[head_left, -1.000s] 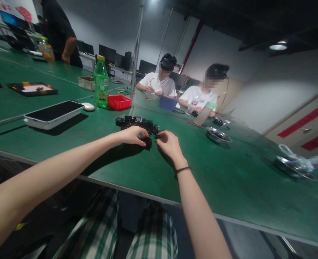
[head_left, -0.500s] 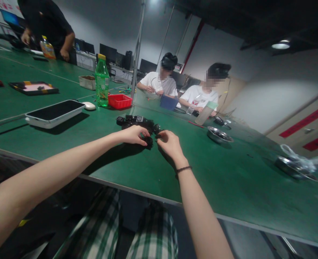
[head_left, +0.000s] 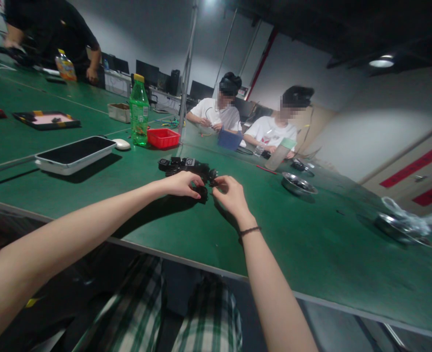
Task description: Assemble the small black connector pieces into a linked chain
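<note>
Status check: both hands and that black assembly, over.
Left hand and right hand both pinching the black assembly on the green table. Part under the fingers too small to make out. Nothing between the hands; metal bowl well to the right.

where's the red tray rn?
In the head view, the red tray sits on the green table, upper left of centre, just right of the green bottle and beyond the black assembly.

Two bottles (head_left: 139,117), two metal bowls (head_left: 298,184) (both right), one red bin (head_left: 162,138).
</note>
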### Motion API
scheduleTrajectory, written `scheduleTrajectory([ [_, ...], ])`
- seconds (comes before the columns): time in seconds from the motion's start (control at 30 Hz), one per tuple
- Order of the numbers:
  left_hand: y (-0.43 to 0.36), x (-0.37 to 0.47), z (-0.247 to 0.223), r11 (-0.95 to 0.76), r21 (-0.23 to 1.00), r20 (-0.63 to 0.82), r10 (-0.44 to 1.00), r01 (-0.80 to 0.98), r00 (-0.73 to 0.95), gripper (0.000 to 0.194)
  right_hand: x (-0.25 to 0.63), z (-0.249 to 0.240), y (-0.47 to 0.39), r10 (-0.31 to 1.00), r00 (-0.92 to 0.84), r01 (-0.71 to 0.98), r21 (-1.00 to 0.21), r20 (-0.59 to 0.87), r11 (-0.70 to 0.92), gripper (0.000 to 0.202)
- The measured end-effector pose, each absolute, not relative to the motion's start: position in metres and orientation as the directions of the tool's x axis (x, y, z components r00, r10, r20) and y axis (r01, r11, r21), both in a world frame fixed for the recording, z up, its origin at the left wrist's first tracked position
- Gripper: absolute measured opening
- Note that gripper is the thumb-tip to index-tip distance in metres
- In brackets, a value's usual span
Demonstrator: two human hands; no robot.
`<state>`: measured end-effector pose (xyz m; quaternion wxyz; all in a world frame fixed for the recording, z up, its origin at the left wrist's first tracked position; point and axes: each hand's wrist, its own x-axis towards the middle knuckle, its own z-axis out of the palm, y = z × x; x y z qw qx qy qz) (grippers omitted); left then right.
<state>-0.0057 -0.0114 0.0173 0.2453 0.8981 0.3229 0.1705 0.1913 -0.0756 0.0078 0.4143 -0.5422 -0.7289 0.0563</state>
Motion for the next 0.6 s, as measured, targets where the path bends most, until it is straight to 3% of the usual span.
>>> scheduleTrajectory([
  [0.6,-0.0105,-0.0062,0.0166,-0.684,0.553,0.159,0.647,0.476,0.746,0.043,0.1887,0.0115,-0.0800,0.837,-0.126,0.732,-0.520,0.532,0.440,0.019],
])
